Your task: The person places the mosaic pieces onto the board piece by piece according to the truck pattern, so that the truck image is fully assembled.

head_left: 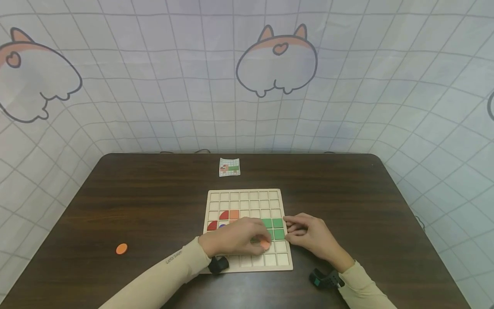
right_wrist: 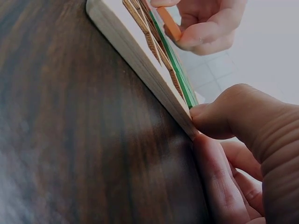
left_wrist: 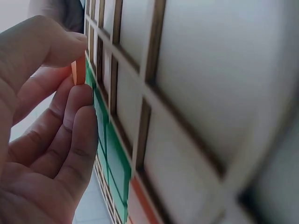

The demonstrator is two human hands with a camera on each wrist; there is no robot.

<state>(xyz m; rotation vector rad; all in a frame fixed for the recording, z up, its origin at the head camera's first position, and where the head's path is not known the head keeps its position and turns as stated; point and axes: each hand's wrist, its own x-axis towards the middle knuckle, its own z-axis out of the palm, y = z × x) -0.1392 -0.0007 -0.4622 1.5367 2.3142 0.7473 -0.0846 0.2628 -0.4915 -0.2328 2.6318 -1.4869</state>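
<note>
Wooden, pale grid board (head_left: 247, 195) w/ square cells sits mid on the dark brown wood tabletop (head_left: 154, 201), head view. Your left hand (head_left: 237, 240) lies over the board's lower middle, fingers curled, pinching a thin orange piece (head_left: 264, 244) at the fingertips, just above the cells below the green square tiles (head_left: 272, 223). Your right hand (head_left: 308, 234) is at the board's right edge, thumb and fingers pressed against the rim beside the green tiles. Two red quarter-round tiles (head_left: 224, 215) and an orange square tile (head_left: 234, 214) sit in the left cells; a bit of blue shows next to your left hand. An orange round disc (head_left: 121, 249) lies well apart on the left of the tabletop. A small picture card (head_left: 229, 167) rests beyond the board, near the far edge.

Left wrist view: your left hand (left_wrist: 42, 140) is close up, thumb and fingers nipping the orange piece (left_wrist: 79, 71) edge-on, right against the grid board (left_wrist: 154, 56). Green tiles (left_wrist: 114, 161) fill the cells just beside it; whether the piece touches the board, can't tell.

Right wrist view: your right hand (right_wrist: 243, 154) holds the board's corner, thumb on top, fingers under/against the side wall of the board (right_wrist: 135, 51), so the grip is closed on the board edge. Green tiles (right_wrist: 180, 77) show as a thin strip along the top. Beyond, your left hand (right_wrist: 205, 23) pinches the orange piece (right_wrist: 169, 24), tilted over the board. Tabletop (right_wrist: 70, 140) fills the left.
</note>
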